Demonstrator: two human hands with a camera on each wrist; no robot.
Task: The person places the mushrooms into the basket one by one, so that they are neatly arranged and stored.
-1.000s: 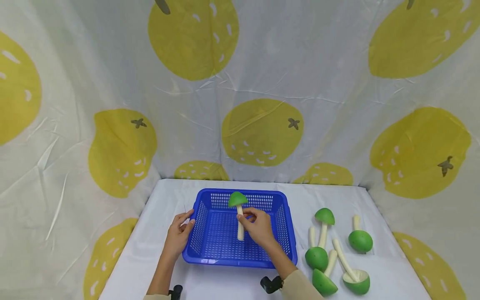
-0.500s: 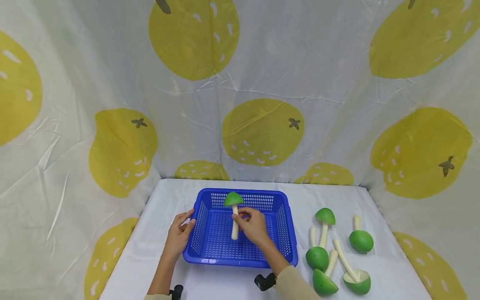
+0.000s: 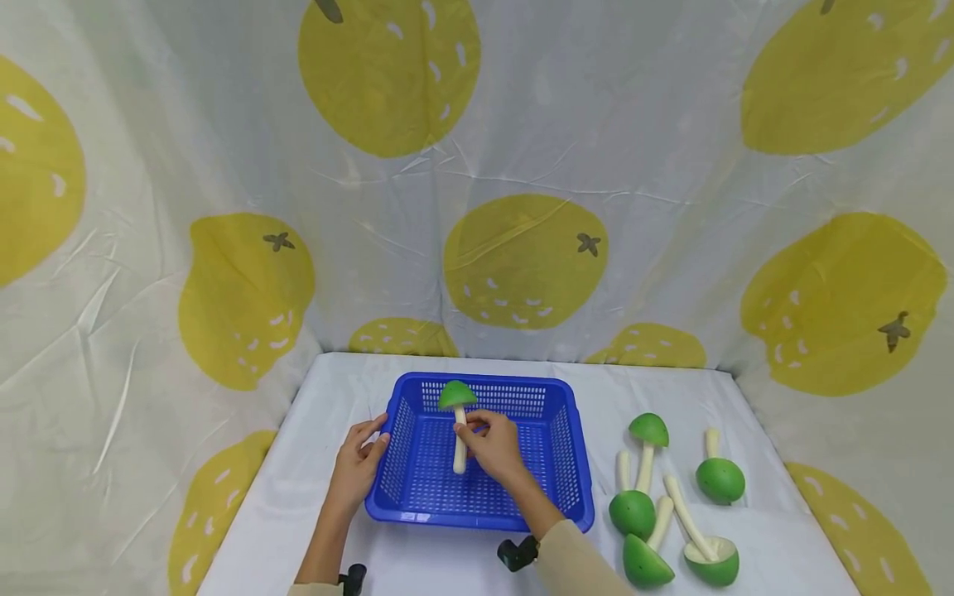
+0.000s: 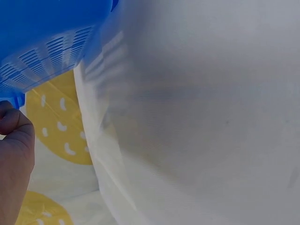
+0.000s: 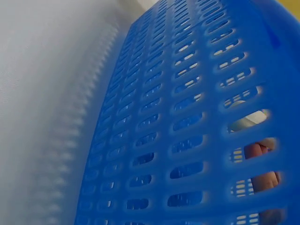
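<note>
In the head view my right hand pinches the white stem of a toy mushroom with a green cap. The mushroom is upright over the inside of a blue plastic basket; whether its stem touches the basket floor I cannot tell. My left hand holds the basket's left rim with finger and thumb. The left wrist view shows part of that hand at the basket's corner. Through the slots of the basket wall, the right wrist view gives glimpses of right-hand fingers and pale stem.
Several more green-capped mushrooms lie right of the basket, among them one apart at the far right and one cap-down in front. A white cloth covers the table. Lemon-print curtains enclose the back and sides.
My right hand has shifted a little left over the basket with the mushroom in its grip. The left hand stays at the rim, and the other mushrooms have not moved.
</note>
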